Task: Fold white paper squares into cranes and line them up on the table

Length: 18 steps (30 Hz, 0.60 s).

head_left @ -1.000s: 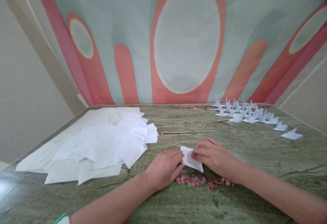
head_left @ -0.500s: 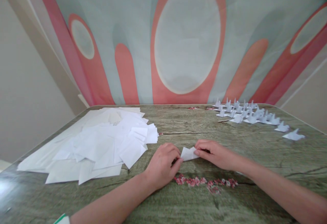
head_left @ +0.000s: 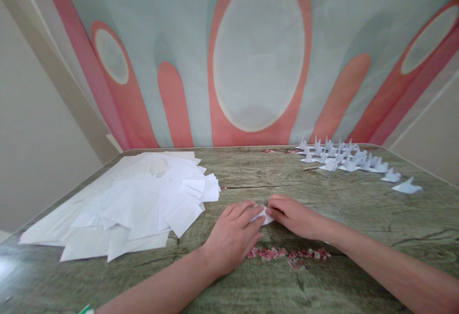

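A small white piece of folded paper [head_left: 264, 215] lies on the table between my hands, partly covered by fingers. My left hand [head_left: 234, 232] rests over its left part with the fingers stretched out and fairly flat, pressing from above. At the paper's right end, my right hand [head_left: 287, 213] has its thumb and fingers closed on the edge. How the paper is folded underneath the fingers is hidden.
A wide heap of loose white paper sheets [head_left: 143, 204] covers the table's left side. Several folded white paper birds [head_left: 349, 163] stand in rows at the back right, the nearest one [head_left: 407, 186] a little apart. A patterned backdrop [head_left: 193, 65] rises behind the table [head_left: 358, 209].
My left hand has gone from pinching the paper's left corner to lying flat over it with fingers extended. Less of the paper shows. My right hand keeps its grip, slightly further left.
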Motion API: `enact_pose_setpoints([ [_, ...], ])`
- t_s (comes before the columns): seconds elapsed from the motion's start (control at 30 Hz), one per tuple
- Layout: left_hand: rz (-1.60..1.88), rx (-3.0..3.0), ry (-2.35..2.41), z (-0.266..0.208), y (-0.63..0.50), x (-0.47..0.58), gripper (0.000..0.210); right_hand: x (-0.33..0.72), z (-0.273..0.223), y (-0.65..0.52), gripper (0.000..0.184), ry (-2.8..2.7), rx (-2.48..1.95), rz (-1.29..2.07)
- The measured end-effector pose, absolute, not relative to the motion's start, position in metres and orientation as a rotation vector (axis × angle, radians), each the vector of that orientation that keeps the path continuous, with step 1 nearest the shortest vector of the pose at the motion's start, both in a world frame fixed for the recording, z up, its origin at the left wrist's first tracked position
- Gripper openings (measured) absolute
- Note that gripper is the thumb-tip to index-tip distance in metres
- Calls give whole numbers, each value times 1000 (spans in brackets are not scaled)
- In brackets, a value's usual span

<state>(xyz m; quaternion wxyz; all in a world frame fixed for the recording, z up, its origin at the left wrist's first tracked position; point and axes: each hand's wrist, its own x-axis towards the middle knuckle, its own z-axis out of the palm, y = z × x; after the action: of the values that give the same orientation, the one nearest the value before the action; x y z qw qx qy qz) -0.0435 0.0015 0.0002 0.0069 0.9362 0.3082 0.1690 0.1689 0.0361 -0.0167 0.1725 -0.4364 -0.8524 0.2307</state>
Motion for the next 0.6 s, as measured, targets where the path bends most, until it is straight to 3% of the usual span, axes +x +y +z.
enact_pose_setpoints([
  [0.6,276,2794,1015,-7,-2,-40,51,166,-15,38,25,-2391,-1334,596],
])
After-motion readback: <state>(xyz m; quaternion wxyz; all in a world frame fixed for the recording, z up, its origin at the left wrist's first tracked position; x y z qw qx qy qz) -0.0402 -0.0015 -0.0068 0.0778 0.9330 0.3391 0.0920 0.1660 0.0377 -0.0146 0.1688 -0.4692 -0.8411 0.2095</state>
